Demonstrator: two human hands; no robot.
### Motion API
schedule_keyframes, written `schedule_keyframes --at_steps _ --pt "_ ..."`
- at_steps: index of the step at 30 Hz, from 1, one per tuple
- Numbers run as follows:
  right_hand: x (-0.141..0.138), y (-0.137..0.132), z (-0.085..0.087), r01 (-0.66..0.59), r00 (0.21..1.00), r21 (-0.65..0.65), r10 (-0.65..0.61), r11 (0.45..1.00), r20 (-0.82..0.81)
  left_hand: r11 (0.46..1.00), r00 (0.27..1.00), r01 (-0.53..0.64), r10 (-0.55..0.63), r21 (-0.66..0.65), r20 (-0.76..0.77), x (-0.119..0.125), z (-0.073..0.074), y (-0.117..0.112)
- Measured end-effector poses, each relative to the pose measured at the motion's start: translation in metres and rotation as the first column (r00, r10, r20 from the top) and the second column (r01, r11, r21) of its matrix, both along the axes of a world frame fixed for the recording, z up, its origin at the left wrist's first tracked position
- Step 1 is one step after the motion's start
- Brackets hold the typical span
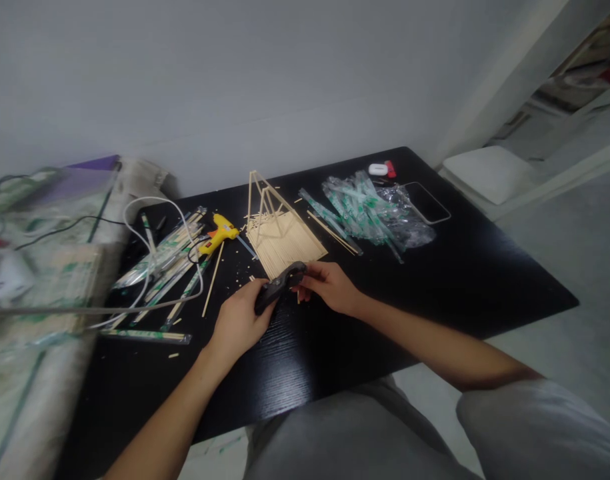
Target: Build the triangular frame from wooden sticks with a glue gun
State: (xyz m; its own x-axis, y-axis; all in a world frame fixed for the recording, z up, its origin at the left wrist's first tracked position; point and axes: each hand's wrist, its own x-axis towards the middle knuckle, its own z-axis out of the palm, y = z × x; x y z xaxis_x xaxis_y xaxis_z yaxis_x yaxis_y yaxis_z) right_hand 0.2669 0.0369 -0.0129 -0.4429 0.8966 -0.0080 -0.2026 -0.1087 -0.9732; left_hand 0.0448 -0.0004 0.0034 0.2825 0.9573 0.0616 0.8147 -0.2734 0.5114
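My left hand is closed around a pair of black cutters over the black table. Fingers pinched, my right hand meets the cutters' jaws, on a small wooden stick piece that I can barely make out. Just behind both hands stands a model of thin wooden sticks, a flat slatted panel with an upright triangular frame.
A yellow glue gun with a white cable lies left of the model, among wrapped chopsticks. A heap of clear wrappers, a phone and a small white case lie at the back right. Blurred clutter fills the left.
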Motion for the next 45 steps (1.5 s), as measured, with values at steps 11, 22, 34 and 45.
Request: schedule_keyframes --at_steps 11,22,34,45 --pt "0.0001 -0.0003 0.0006 0.004 1.0 -0.019 -0.004 1.0 0.002 1.0 1.0 0.015 -0.015 0.008 0.005 0.0003 0.001 -0.0001" --pt "-0.0004 -0.0014 -0.0002 0.009 1.0 0.005 -0.009 1.0 0.013 0.999 0.999 -0.015 0.013 -0.041 -0.042 0.0005 0.0055 -0.001" --pt "-0.0013 -0.0009 -0.001 0.008 1.0 0.015 -0.008 1.0 0.001 1.0 0.996 -0.012 0.011 -0.009 -0.087 0.0011 0.004 -0.002" --pt "-0.0004 -0.0016 0.0014 0.005 1.0 0.023 -0.005 1.0 0.023 1.0 0.998 0.001 -0.001 0.005 -0.063 -0.0006 0.0017 -0.0016"
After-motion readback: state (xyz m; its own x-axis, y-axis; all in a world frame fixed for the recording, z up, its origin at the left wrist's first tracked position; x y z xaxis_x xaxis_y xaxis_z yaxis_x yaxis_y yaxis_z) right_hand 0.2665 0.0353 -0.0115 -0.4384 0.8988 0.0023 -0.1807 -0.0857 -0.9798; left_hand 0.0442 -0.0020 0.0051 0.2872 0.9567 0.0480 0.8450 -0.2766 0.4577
